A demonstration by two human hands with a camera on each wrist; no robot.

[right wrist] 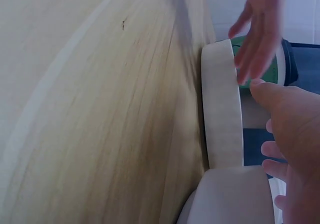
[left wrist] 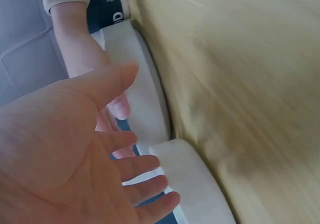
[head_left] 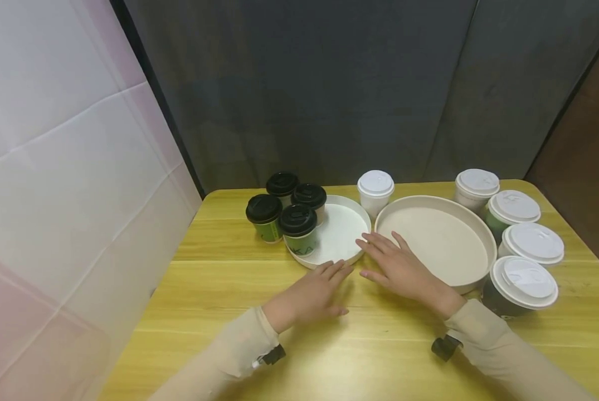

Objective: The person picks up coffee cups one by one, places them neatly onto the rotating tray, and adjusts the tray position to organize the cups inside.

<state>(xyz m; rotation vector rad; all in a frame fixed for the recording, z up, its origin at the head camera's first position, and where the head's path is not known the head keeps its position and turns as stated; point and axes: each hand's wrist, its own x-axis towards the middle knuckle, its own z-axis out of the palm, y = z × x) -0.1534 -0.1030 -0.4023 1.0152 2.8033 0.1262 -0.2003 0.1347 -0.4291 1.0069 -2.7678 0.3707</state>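
Observation:
My left hand point(head_left: 311, 295), fingers extended, hovers just in front of the smaller white round tray point(head_left: 346, 223). Fingers spread, my right hand point(head_left: 399, 267) reaches over the near left rim of the larger beige round tray point(head_left: 439, 239). Neither hand holds anything. A black-lidded paper cup point(head_left: 299, 245) appears to stand inside the white tray at its left, with another black-lidded cup point(head_left: 310, 196) behind it. Two more, a green cup point(head_left: 268, 229) and a cup farther back point(head_left: 282, 184), stand beside that tray. The left wrist view shows my left palm point(left wrist: 75, 144).
Behind the two trays is a white cup with a white lid point(head_left: 375, 192). Several white-lidded cups line the beige tray's right side, the nearest a dark one point(head_left: 517, 289). A dark curtain point(head_left: 319, 100) hangs behind the wooden table point(head_left: 219, 323); a pale panel point(head_left: 78, 184) is at left.

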